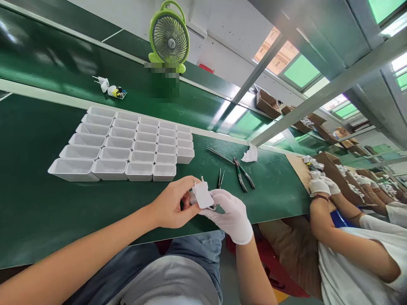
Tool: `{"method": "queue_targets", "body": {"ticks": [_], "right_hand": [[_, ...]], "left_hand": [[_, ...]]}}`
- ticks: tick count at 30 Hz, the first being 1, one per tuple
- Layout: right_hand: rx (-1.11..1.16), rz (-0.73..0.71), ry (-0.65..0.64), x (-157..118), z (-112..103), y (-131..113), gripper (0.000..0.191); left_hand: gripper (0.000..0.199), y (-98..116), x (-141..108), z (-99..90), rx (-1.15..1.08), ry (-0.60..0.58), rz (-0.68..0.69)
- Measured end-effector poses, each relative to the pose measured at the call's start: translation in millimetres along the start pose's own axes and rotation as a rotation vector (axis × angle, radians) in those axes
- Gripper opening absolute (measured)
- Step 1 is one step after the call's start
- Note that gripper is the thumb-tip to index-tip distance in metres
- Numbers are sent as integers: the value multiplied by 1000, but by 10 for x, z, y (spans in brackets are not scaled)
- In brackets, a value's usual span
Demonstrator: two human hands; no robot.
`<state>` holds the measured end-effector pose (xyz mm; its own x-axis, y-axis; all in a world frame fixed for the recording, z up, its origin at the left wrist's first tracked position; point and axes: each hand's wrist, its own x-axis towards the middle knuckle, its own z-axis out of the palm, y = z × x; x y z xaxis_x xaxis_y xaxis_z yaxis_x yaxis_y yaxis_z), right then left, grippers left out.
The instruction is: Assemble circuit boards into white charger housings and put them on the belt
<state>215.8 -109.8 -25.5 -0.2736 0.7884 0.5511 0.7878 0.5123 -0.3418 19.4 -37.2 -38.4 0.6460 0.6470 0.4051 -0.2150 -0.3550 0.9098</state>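
Bare and unsupported by any glove, my left hand (pixel 173 205) pinches a white two-pin plug piece (pixel 203 195) from the left. My right hand (pixel 232 215), in a white glove, grips its right side. Both metal pins point up and away from me. A greyish part shows between the hands behind the plug piece; its kind is hidden by the fingers. Just beyond my hands lie small tweezers (pixel 220 179), and farther right, pliers with dark handles (pixel 242 174) touch or nearly touch long metal tweezers (pixel 221 155).
Rows of open white plastic cases (pixel 140 172) stand on the green table (pixel 273 182) at left. A crumpled white item (pixel 250 153) lies beyond the pliers. A wired plug with circuit board (pixel 112 88) and a green fan (pixel 169 40) are farther back. Co-workers' gloved hands (pixel 319 186) work at right.
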Motion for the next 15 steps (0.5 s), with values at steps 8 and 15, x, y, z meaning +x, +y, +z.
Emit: {"method": "queue_targets", "body": {"ticks": [8, 15], "right_hand": [[37, -1, 35, -60, 15, 31, 31], [87, 80, 63, -62, 8, 20, 34]], "left_hand": [[12, 9, 1, 3, 6, -2, -20], [14, -16, -7, -1, 1, 1, -20]]}}
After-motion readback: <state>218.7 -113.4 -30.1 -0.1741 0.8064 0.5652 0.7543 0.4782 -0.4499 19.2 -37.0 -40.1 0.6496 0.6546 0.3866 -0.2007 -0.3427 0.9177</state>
